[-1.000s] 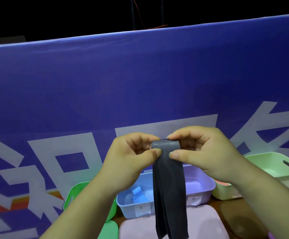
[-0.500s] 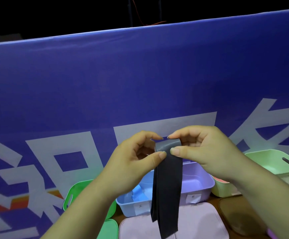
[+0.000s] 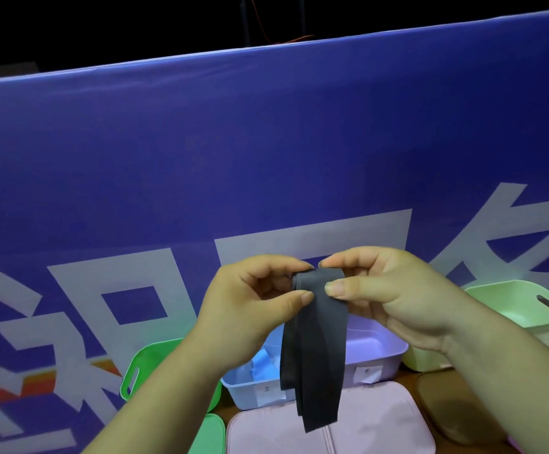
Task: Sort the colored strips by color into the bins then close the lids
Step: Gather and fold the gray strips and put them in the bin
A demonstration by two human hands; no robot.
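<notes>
**Dark grey strip pinched at its fold above the bins**

My left hand [image 3: 253, 309] and right hand [image 3: 388, 296] both clamp the folded top of the dark grey fabric strip [image 3: 315, 348]; its long axis hangs straight down. Directly below the strip sit the pale blue plastic bin [image 3: 250, 388], holding light blue strips [image 3: 261, 363], and the lilac plastic bin [image 3: 381, 348]. Left of the strip stands a bright green bin [image 3: 142, 365]; right, a pale green bin [image 3: 529, 306], contents unseen.

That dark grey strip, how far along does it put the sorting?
Early. Done: a light blue strip lies in the blue plastic bin. In hand: left hand and right hand pinch the dark grey fabric strip. Left: binning it and fitting the pink lid.
</notes>
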